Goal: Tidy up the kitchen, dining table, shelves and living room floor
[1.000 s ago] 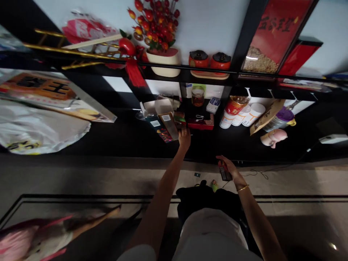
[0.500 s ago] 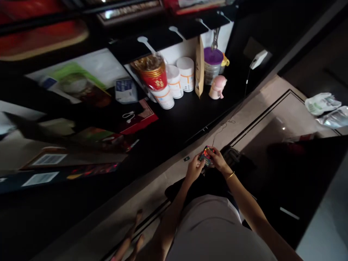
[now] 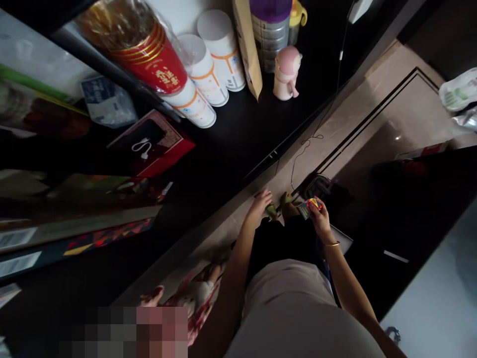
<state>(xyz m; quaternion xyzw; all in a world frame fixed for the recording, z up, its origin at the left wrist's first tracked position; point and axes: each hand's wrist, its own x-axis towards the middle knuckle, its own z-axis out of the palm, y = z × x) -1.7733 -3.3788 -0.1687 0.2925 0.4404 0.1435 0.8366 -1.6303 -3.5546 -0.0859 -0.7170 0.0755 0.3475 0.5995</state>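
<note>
My right hand (image 3: 320,217) grips a small flat card-like packet (image 3: 304,210), dark green with red and yellow markings, held low in front of my legs. Its thumb lies across the coloured end; a gold bangle (image 3: 333,244) circles that wrist. Apart from the packet, my left hand (image 3: 261,203) hangs to the left with its fingers stretched out, and I see nothing held in it. The green slippers (image 3: 272,212) on my feet show just beyond the hands.
At upper left, a black counter (image 3: 223,144) bears white canisters (image 3: 208,72), red paper cups (image 3: 160,64), a pink figurine (image 3: 286,74) and a red box (image 3: 169,154). A thin cable (image 3: 294,169) trails on the floor. Another person (image 3: 197,293) is at lower left, partly blurred out.
Both hands held the packet together before. My left hand has let go and moved left; my right hand has carried the packet right. The view has shifted closer to the counter.
</note>
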